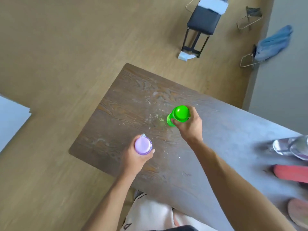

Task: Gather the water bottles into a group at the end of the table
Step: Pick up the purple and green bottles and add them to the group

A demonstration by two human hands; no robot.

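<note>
Left hand (133, 158) is gripping the purple bottle (143, 145); right hand (189, 125) is clasping the green bottle (179, 115), both upright over the table (133, 100), well apart.

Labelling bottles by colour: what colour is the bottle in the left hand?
Pale purple: the bottle in the left hand, seen from above in the head view.

A plain indoor room: wood-look floor (66, 47), worn table (133, 97), black chair (202, 20).

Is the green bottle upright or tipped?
Upright: the green bottle shows its cap top to the overhead camera, gripped by the right hand.
</note>
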